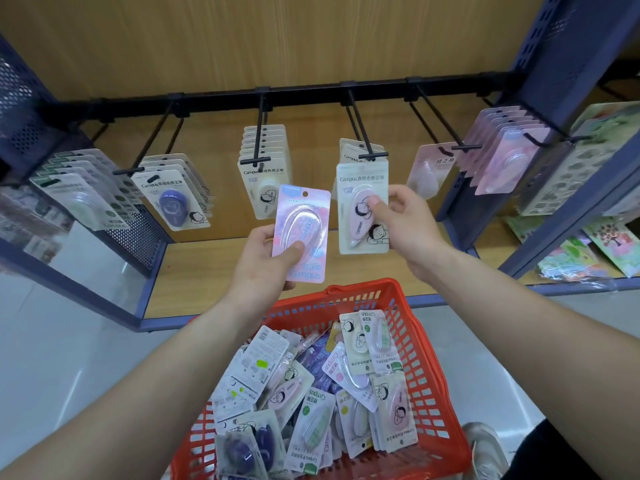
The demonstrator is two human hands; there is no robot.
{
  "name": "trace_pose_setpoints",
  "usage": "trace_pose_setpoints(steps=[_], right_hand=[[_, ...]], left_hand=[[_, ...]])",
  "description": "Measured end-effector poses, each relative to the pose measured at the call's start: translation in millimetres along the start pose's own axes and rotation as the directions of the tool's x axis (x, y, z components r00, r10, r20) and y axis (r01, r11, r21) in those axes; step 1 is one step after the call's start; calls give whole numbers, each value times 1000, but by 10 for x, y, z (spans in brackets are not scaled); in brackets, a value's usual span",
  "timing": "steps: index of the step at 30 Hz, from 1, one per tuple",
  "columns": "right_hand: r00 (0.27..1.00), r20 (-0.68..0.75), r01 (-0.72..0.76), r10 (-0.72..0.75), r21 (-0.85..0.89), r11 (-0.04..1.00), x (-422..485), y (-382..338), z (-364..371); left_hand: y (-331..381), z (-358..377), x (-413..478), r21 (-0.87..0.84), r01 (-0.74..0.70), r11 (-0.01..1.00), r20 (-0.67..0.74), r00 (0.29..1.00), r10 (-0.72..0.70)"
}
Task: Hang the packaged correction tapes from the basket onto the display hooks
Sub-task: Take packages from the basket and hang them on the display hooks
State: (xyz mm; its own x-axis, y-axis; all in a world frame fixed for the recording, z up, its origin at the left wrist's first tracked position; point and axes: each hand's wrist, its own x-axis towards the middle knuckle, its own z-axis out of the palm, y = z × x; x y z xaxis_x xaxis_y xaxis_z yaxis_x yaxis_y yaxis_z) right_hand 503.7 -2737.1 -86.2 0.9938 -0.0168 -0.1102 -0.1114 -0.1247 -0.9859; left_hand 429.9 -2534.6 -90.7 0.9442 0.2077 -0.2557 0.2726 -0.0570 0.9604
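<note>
My left hand [266,259] holds a pink correction tape pack [302,232] upright by its lower edge, in front of the display. My right hand [401,221] pinches a cream pack with a pink tape [362,211] that hangs at the tip of the fourth hook [363,133]. Below both hands stands the red basket [420,344], full of several mixed tape packs [311,403]. Black hooks on a rail [304,97] carry rows of packs: green at far left [83,192], purple [175,195], cream [265,168], pink singles and a stack at right [502,150].
A wooden shelf board [214,271] lies under the hooks, with blue perforated metal sides [20,109]. Colourful sticker sheets [588,244] fill the neighbouring shelf at right. A shoe [485,452] shows beside the basket on the grey floor.
</note>
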Motion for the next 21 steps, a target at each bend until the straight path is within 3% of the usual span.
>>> trace_pose_setpoints(steps=[21], right_hand=[[982, -179, 51, -55, -28, 998, 257, 159, 71]], left_hand=[[37, -55, -20, -25, -13, 1000, 37, 999, 14]])
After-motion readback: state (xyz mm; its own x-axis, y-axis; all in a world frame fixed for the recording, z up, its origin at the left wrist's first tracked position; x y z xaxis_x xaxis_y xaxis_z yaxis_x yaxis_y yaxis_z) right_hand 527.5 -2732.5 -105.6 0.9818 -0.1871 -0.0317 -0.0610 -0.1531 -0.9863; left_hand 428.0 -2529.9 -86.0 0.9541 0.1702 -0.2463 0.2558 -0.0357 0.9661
